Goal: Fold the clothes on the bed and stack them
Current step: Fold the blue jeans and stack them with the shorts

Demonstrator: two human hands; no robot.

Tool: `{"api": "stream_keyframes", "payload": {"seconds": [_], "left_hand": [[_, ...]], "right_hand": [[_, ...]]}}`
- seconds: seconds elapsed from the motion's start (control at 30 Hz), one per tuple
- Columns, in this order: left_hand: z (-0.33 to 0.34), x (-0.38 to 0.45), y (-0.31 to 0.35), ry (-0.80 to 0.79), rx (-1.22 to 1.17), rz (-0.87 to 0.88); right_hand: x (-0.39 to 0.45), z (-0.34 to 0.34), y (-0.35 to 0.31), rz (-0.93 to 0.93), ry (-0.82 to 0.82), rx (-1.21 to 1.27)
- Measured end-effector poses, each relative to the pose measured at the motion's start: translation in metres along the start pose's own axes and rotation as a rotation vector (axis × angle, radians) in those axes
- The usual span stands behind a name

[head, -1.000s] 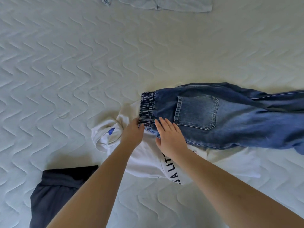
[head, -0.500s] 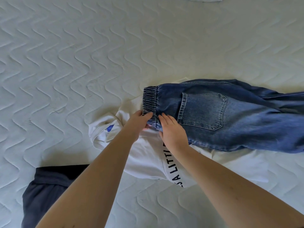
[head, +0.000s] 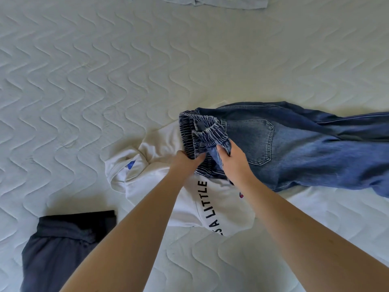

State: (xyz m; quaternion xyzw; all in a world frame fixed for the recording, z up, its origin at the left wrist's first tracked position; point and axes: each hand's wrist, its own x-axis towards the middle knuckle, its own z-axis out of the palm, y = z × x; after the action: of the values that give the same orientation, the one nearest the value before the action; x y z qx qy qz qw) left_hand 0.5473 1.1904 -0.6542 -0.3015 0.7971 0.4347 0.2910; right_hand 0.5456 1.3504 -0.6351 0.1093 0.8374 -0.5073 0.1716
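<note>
Blue jeans [head: 294,148] lie across the bed, legs running off to the right, the elastic waistband toward the middle. My left hand [head: 185,162] grips the near end of the waistband. My right hand [head: 233,163] grips the waistband's other layer just beside it, and the band is pulled up and apart between them. Under the jeans and my arms lies a white T-shirt [head: 151,186] with black lettering and a blue neck label.
A dark navy garment [head: 61,249] lies at the lower left on the white quilted mattress [head: 105,81]. A pale blue garment [head: 210,1] shows at the top edge.
Both hands went from resting flat at the waistband to gripping it. The waistband has lifted off the bed and opened up.
</note>
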Motion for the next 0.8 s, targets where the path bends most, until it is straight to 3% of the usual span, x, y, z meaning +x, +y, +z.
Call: {"api": "stream_keyframes", "payload": {"seconds": [0.2, 0.37, 0.57, 0.8], "left_hand": [[0.029, -0.015, 0.0, 0.083, 0.522, -0.038], [0.019, -0.041, 0.007, 0.081, 0.124, 0.221], [0.0, -0.105, 0.046, 0.03, 0.07, 0.681], [-0.02, -0.189, 0.124, 0.022, 0.04, 0.804]], "right_hand": [[-0.014, -0.034, -0.016, -0.005, 0.112, 0.189], [-0.028, -0.069, -0.024, -0.06, 0.175, 0.179], [-0.054, -0.134, -0.047, -0.135, 0.304, 0.15], [-0.11, -0.243, -0.096, -0.184, 0.459, 0.07]]}}
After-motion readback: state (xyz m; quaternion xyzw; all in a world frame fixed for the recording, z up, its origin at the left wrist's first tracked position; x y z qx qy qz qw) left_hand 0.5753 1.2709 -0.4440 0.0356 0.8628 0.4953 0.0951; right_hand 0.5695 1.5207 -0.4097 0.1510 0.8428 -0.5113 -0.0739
